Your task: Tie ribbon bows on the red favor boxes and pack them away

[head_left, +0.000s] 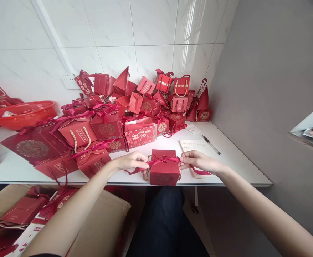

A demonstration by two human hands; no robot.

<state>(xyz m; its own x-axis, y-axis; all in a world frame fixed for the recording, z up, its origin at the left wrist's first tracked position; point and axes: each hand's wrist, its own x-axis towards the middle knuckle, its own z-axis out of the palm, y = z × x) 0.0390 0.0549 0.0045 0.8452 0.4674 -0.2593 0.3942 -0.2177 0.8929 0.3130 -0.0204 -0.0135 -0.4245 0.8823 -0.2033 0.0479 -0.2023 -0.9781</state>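
Note:
A small red gift box [165,172] with a round printed emblem stands at the front edge of the white table. A crimson ribbon [160,161] crosses its top, with a knot at the middle. My left hand [133,161] pinches one side of the ribbon, and a loose tail hangs below the fingers. On the other side my right hand [198,161] is closed on the ribbon too, its tail trailing over the table. Twisted beige cord handles [146,173] show at both sides of the box, close to my fingers.
Many red gift boxes [107,125] are piled along the tiled wall. An orange-red plastic basket [21,112] stands at the left. A notebook [192,145] and a pen [211,144] lie to the right. Below the table's left side, a cardboard carton [103,217] holds more red packaging.

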